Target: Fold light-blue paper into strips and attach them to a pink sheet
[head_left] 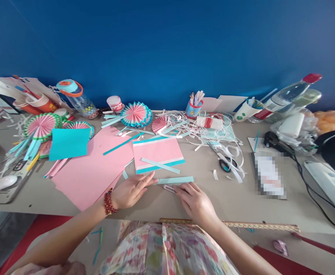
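A narrow light-blue paper strip [177, 179] lies on the table in front of me. At its left end, my left hand [133, 190] rests with the fingers stretched out and the fingertips touching the strip. My right hand [196, 200] has its fingers curled around a small pale slotted tool [169, 188], which looks like a craft knife; the fingers hide part of it. Just beyond the strip is a pink paper sheet [158, 152] with blue and white bands along two edges. Another pale strip [164, 166] lies slantwise across that sheet.
Large pink paper [94, 164], a teal square [70, 144] and pleated paper rosettes [135, 114] are on the left. Scissors [226, 162] lie among paper scraps to the right. Behind stand a pen cup [194, 110] and a bottle [287, 97]. A power strip [329, 187] is far right.
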`<state>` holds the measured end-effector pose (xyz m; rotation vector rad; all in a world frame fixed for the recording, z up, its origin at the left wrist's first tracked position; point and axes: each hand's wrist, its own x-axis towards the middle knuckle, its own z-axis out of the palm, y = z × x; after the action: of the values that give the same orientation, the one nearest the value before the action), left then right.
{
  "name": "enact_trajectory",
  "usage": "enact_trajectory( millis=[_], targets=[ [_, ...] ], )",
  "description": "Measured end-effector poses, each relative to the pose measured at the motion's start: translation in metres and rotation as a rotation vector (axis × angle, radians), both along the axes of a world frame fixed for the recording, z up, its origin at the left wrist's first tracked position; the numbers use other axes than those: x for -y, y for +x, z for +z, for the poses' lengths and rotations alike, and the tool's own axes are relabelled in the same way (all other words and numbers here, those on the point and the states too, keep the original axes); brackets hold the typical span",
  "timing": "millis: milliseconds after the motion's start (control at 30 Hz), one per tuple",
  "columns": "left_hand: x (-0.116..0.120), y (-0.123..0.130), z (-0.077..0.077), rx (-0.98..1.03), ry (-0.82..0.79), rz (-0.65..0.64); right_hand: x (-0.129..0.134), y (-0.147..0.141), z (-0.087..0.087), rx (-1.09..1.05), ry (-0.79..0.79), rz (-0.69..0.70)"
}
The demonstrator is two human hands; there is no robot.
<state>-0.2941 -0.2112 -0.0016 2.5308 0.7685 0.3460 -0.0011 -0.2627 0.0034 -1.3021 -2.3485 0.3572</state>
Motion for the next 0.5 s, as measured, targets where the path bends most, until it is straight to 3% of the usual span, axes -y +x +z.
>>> enact_trajectory(
  millis=[500],
  targets=[
    [-0.0019,0.0013,0.0013,0.082,-0.047,0.005,-0.001,-0.0013,-0.0015,-0.01,-0.021,0.013]
  ],
)
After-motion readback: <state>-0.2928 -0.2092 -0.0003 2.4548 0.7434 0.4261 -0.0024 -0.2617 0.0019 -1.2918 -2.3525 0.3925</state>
